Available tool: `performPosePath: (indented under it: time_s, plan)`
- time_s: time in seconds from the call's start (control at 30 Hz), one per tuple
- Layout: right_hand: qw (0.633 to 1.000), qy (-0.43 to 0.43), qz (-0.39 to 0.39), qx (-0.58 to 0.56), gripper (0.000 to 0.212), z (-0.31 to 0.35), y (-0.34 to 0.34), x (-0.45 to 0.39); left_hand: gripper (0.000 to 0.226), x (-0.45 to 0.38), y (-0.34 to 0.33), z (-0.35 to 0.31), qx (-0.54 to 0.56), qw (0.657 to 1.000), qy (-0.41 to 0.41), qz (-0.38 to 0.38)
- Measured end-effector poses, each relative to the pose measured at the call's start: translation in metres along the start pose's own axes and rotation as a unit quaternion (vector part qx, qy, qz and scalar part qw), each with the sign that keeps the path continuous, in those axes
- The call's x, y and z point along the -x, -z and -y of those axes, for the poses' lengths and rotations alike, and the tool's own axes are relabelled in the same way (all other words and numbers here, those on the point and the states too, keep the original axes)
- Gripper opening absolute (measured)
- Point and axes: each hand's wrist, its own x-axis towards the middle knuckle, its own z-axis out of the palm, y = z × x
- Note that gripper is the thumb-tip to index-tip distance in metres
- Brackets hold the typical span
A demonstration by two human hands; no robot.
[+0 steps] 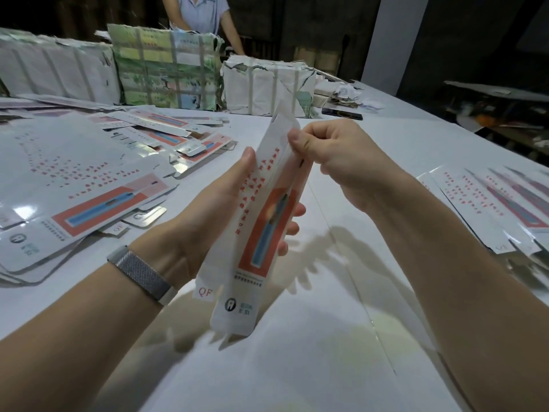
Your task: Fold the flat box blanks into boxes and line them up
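I hold a long white box blank (pixel 261 227) with a red and blue panel and red lettering upright over the table. My left hand (pixel 214 215) grips its middle from the left, thumb on the front and fingers curled behind. My right hand (pixel 332 162) pinches the blank's upper right edge between thumb and fingers. A pile of flat blanks (pixel 83 185) lies at the left. More flat blanks (pixel 499 203) are fanned out at the right edge.
Taped paper-wrapped bundles (pixel 169 69) stand along the back of the white table (pixel 341 337). A person (pixel 202 19) stands behind them. A dark flat object (pixel 341 113) lies near the back right.
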Motion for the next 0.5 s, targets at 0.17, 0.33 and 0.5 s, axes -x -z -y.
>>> performPosePath:
  time_s: [0.17, 0.33, 0.5]
  plan:
    - [0.999, -0.029, 0.030, -0.034, 0.031, 0.003, 0.004, 0.001, 0.080, -0.007, -0.001, 0.005, 0.057, 0.997, 0.033, 0.036]
    - [0.999, 0.011, -0.025, -0.029, 0.032, -0.002, -0.011, 0.000, 0.083, -0.006, -0.003, 0.011, -0.053, 0.998, -0.025, -0.040]
    - [0.994, 0.040, -0.097, -0.008, 0.036, -0.002, -0.020, -0.001, 0.098, -0.004, 0.000, 0.004, -0.263, 0.932, -0.205, -0.139]
